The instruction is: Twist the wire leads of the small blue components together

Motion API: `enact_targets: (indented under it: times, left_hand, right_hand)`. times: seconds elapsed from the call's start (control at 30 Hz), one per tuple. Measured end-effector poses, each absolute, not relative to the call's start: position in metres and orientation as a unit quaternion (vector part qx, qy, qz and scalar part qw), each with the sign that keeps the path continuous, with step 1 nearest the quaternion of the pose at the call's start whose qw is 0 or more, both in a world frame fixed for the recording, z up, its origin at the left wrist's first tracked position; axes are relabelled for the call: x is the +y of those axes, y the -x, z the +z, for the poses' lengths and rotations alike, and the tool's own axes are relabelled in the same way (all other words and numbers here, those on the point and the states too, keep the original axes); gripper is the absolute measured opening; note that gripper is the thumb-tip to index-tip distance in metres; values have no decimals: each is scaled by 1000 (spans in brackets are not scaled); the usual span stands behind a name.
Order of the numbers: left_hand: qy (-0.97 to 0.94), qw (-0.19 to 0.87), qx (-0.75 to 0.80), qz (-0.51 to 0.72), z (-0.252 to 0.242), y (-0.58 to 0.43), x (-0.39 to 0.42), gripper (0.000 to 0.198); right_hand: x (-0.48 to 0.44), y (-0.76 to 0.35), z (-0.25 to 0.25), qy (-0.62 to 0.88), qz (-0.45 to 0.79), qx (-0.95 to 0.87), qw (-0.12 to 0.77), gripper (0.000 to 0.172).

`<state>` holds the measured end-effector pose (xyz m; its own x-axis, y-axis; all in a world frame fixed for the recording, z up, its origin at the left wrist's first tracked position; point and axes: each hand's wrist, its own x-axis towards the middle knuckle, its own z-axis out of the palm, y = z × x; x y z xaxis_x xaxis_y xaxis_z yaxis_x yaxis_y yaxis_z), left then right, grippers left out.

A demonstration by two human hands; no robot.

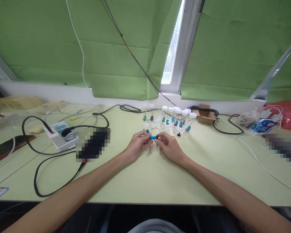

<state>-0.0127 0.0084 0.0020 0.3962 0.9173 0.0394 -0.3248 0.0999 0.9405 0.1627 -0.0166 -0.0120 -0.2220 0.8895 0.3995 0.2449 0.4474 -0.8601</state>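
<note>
The small bright-blue piece [152, 138] sits right between your two hands, above the desk [145, 176] and just in front of the group of clear vials. Your left hand [137, 145] has it at the fingertips: that grip is nearly closed, thumb and forefinger pinching the piece, with the other fingers curled loosely below. A second blue bit [147, 131] shows at the top of the same hand, beside the forefinger; you cannot tell from here whether it joins the first.

Your right hand [171, 147] comes in from the other side, its grip drawn together at thumb and forefinger around a small black part [156, 137]. That part meets the end of the blue piece, though the contact itself is too small to make out.

Beyond your fingers stand the clear vials [176, 119], many white-capped, with small green, blue or dark pieces inside. A loose black part [178, 134] lies on the desk near them, to the right of your right fingertips, and an open cardboard box [205, 116] stands farther right.
</note>
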Motion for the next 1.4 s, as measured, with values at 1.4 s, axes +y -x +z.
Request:
enact_targets:
  times: [1.4]
  left_hand:
    - [-503,678,300,445,0,13,9,26]
  right_hand:
    - [-15,-163,-13,413,316,-722,456,37]
